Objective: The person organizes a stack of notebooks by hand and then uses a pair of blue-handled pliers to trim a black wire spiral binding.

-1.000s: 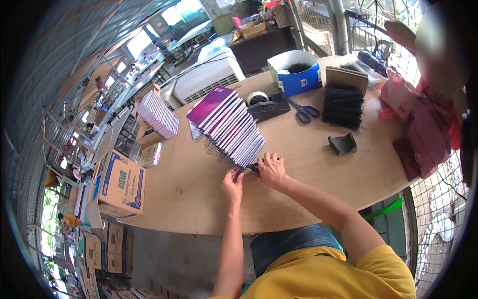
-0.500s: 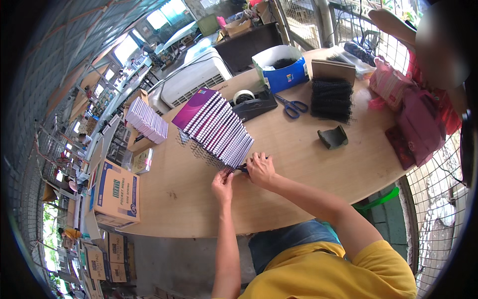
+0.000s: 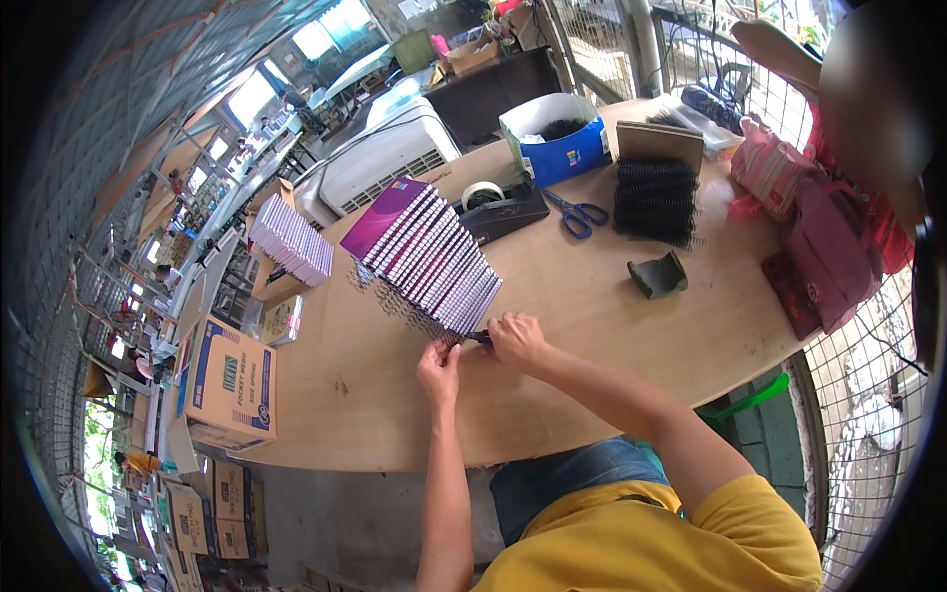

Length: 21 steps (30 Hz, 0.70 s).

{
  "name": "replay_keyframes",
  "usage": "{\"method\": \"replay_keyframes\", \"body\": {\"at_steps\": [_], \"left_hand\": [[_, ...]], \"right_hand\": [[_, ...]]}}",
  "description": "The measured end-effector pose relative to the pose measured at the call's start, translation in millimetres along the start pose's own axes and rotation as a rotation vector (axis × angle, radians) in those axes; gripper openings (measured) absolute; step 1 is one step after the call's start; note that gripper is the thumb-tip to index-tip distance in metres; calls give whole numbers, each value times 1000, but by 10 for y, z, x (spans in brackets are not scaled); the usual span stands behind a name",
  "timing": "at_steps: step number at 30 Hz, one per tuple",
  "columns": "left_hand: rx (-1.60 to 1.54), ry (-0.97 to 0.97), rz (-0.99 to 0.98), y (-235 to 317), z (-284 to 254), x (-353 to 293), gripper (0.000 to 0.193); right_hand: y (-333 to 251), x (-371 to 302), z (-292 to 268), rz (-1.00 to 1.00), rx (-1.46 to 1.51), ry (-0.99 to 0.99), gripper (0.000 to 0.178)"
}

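Note:
A fanned stack of purple-covered notepads lies in the middle of the table, their white edges in slanted rows. Loose dark spiral coil ends stick out along the stack's left side. At its near corner, my left hand pinches one of these coil ends between thumb and fingers. Just right of it, my right hand is closed round a small dark-blue-handled tool that looks like pliers. The tool's tip points at the left fingertips; its jaws are too small to make out.
Behind the stack are a tape dispenser, blue-handled scissors and a blue box. Black coils and a dark curved piece lie to the right, near a maroon bag. Cartons stand left. Another person is at the far right.
My right hand has shifted slightly, its fingers drawn in more around the tool. The left hand stays at the coil end, and the notepad stack has hardly moved.

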<state>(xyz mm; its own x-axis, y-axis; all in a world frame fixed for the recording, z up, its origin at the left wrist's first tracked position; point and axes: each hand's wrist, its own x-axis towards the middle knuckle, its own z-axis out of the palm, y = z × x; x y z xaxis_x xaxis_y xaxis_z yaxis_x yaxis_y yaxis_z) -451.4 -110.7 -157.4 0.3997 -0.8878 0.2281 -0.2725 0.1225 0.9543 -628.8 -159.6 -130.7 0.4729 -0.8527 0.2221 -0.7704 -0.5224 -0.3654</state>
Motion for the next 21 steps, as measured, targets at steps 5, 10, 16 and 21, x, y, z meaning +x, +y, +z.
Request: {"method": "replay_keyframes", "body": {"at_steps": [5, 10, 16, 21], "left_hand": [[53, 16, 49, -19, 0, -13, 31], [64, 37, 47, -14, 8, -18, 30], [60, 20, 104, -39, 9, 2, 29], [56, 28, 80, -80, -6, 21, 28]], "right_hand": [[-68, -145, 32, 22, -71, 173, 37], [-39, -115, -41, 40, -52, 85, 40], [-86, -71, -34, 24, -40, 101, 41], [-57, 57, -15, 33, 60, -68, 35]]}}
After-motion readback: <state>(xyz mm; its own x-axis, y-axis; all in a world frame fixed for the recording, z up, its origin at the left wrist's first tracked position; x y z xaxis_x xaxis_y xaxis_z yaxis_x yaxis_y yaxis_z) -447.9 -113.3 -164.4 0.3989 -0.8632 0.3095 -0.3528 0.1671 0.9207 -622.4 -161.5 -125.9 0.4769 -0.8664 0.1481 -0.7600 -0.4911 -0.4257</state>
